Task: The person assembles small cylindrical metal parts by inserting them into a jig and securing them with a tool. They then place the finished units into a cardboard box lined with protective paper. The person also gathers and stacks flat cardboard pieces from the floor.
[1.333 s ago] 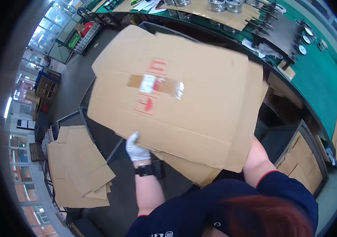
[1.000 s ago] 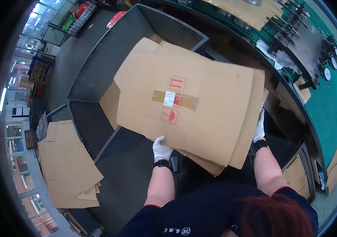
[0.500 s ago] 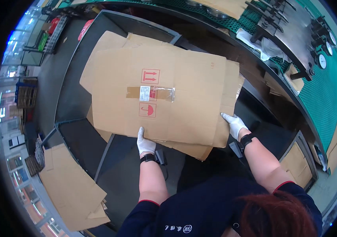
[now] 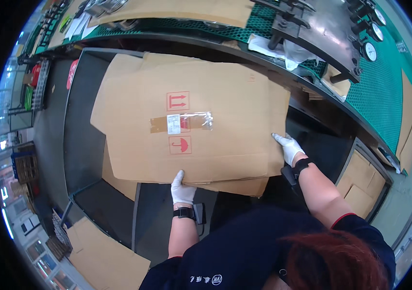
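Observation:
A stack of flattened brown cardboard boxes (image 4: 225, 157) is held level in front of me, with red printed symbols, clear and brown tape (image 4: 198, 121) and a white label (image 4: 173, 124) on its top sheet. My left hand (image 4: 182, 191), in a white glove, grips the near edge with the thumb on top; its fingers are hidden underneath. At the right edge my gloved right hand (image 4: 289, 147) holds the stack too, thumb above and the other fingers mostly out of sight. More cardboard (image 4: 119, 169) shows below the stack's left side.
Dark metal bin walls (image 4: 82, 101) stand under and around the stack. Beyond is a workbench with a green mat (image 4: 384, 111), carrying a metal fixture (image 4: 312, 34) with dial gauges (image 4: 369, 51). Other cardboard lies at lower left (image 4: 104, 251) and in a frame at right (image 4: 360, 179).
The view has turned, bringing more of the bench into sight. The stack sits nearer the bench edge, and its right-hand edges look more even. Both hands keep their grip.

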`<state>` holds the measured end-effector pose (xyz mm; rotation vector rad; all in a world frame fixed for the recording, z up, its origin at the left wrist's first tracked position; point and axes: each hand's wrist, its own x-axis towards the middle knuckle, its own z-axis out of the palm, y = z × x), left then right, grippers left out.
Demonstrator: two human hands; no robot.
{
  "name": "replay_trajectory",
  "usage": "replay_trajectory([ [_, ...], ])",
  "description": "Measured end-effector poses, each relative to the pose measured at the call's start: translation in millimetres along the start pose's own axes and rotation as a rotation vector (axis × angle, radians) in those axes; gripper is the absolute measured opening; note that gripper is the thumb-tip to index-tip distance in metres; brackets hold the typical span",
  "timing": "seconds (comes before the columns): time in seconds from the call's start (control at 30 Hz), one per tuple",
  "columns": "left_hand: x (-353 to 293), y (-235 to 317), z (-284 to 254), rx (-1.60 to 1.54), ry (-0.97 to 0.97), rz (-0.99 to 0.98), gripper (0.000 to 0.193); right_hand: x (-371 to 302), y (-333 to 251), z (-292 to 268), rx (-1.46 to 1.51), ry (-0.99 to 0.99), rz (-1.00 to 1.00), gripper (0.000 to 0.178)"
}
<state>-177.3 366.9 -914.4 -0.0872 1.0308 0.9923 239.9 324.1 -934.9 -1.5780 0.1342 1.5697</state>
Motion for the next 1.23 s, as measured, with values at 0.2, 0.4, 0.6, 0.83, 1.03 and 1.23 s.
replay_trajectory([
  [0.2,36,-55,101,0.068,-0.141,-0.161,0.049,-10,-32,-89,0.144,0.141,-0.172,0.061],
  [0.4,115,-150,219,0.237,-0.331,-0.269,0.055,-14,-81,-202,0.220,0.519,-0.279,0.083],
  [0.6,214,-272,347,1.906,-0.808,0.528,0.048,-5,-96,-318,0.307,0.612,-0.691,0.048],
  [0.83,142,-320,363,2.321,-0.736,-0.133,0.067,-105,-31,-263,-0.178,0.468,-0.362,0.036],
  [1.03,56,-157,319,2.678,-0.800,-0.211,0.054,-121,-32,-241,-0.539,0.003,-0.378,0.026],
  [1.23,-2,-10,434,2.046,-0.237,1.114,0.033,-111,-122,-213,-0.752,0.101,-0.600,0.025],
])
